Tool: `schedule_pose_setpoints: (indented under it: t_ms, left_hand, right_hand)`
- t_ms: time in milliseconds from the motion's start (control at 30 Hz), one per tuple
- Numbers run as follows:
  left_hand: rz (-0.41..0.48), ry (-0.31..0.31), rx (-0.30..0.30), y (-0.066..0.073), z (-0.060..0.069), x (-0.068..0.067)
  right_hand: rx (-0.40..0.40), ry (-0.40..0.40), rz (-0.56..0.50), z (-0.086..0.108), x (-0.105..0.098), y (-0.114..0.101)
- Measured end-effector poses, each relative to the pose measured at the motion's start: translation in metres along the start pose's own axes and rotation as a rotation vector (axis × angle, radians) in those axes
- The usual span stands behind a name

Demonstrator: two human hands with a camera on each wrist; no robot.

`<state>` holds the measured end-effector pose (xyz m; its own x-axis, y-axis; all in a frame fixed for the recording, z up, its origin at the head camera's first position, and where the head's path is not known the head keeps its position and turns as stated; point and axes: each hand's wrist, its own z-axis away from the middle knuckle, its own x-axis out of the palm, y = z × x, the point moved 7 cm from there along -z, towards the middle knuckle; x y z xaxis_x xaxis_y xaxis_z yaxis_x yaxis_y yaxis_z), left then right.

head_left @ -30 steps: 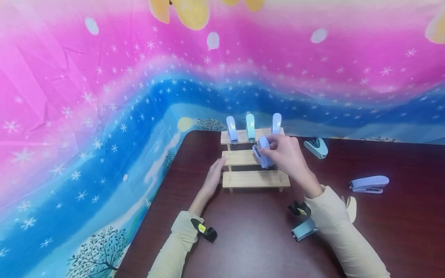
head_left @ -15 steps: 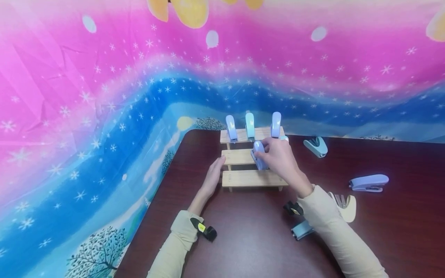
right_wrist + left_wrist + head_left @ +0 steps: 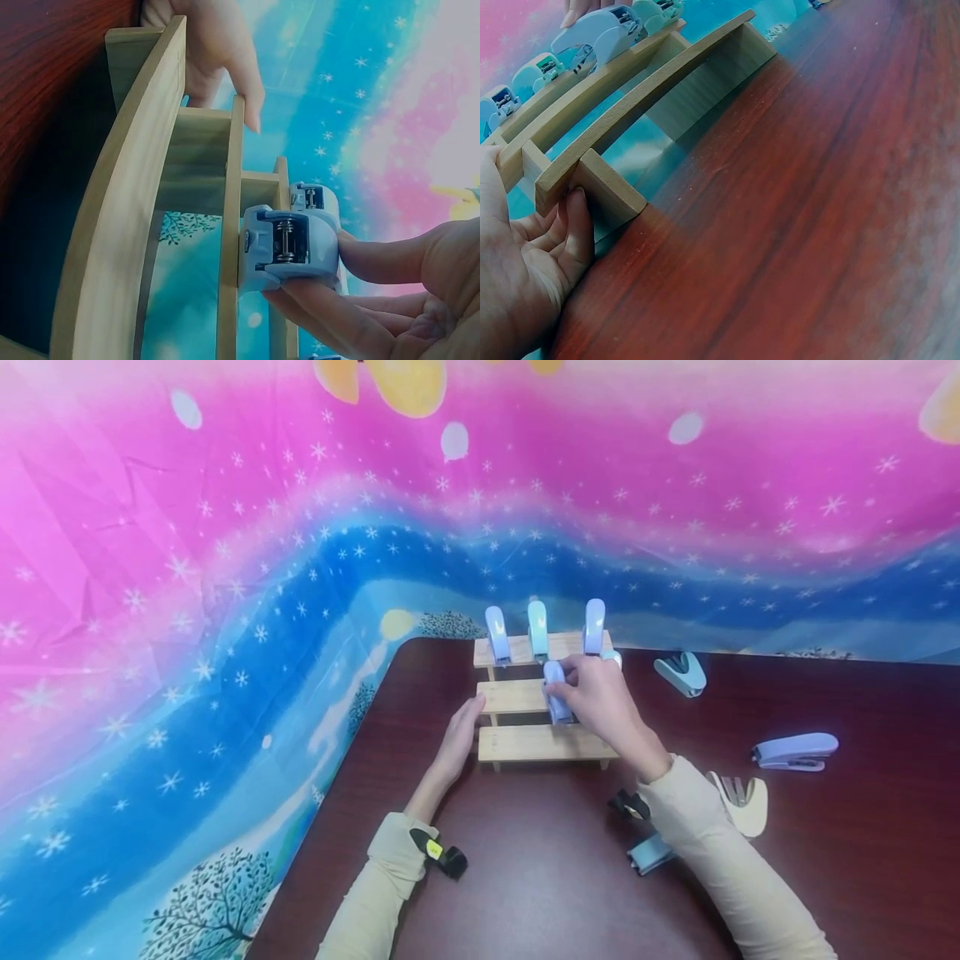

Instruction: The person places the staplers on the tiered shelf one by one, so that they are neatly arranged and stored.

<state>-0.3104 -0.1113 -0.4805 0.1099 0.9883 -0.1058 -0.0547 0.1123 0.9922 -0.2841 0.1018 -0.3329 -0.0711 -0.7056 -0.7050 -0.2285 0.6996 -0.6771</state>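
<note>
Right hand: pinches one purple stapler, standing on the middle shelf
Left hand: grips one three-shelf rack's left end
Top shelf: three staplers — two purple, one mint
Half-hidden: one mint stapler
Table: four more

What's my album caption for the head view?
Right hand pinches a lavender stapler at the middle shelf; left hand holds the wooden rack.
</note>
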Motion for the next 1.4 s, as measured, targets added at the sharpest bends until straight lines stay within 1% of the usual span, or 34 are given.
schedule_pose_setpoints:
  t_ms: [133,200,367,533,700,733,767,833,933,967,1067,1133,1200,1267,1333,1400]
  left_hand:
    - [-0.017,0.014,-0.015,-0.003,0.0,-0.001]
    - [-0.008,0.005,-0.022,-0.004,0.001,0.0]
    - [0.005,-0.006,-0.006,-0.003,0.002,0.001]
    - [-0.007,0.007,-0.004,-0.002,0.003,-0.002]
    - [0.011,-0.015,-0.003,-0.002,0.003,-0.003]
    - [0.013,-0.025,-0.002,0.003,0.006,-0.002]
    - [0.02,-0.027,-0.002,0.002,0.006,-0.002]
    - [0.022,-0.031,0.004,0.002,0.006,-0.001]
    - [0.04,-0.041,-0.005,0.0,0.006,0.001]
    - [0.047,-0.04,-0.008,-0.006,0.003,0.002]
    - [0.046,-0.037,-0.008,-0.006,0.003,0.004]
    - [0.032,-0.023,-0.002,-0.005,0.003,0.003]
    - [0.016,-0.01,0.007,-0.003,0.002,0.003]
    - [0.021,-0.006,0.002,-0.002,0.002,0.003]
    - [0.028,-0.01,-0.008,-0.001,0.001,0.002]
    - [0.04,-0.014,-0.021,-0.001,0.002,0.001]
  right_hand:
    - [0.002,-0.001,-0.019,-0.001,0.001,0.001]
    - [-0.003,0.002,-0.022,-0.002,0.002,0.001]
    - [-0.005,0.002,-0.03,-0.005,0.003,0.001]
    - [0.007,0.002,-0.047,-0.007,0.005,0.002]
    - [0.014,0.004,-0.064,-0.009,0.006,0.002]
    - [0.015,0.003,-0.065,-0.009,0.007,0.003]
    - [0.015,-0.002,-0.065,-0.009,0.007,0.003]
    - [-0.003,-0.003,-0.054,-0.008,0.005,0.002]
    - [-0.075,0.034,-0.015,-0.005,-0.007,-0.003]
    - [-0.104,0.053,-0.004,-0.004,-0.013,-0.004]
    - [-0.178,0.133,0.02,0.003,-0.036,-0.006]
    - [-0.198,0.17,0.023,0.007,-0.051,-0.003]
    - [-0.194,0.201,0.027,0.011,-0.066,0.003]
    - [-0.174,0.216,0.028,0.013,-0.079,0.013]
    - [-0.144,0.219,0.031,0.015,-0.09,0.026]
    - [-0.105,0.203,0.036,0.016,-0.098,0.04]
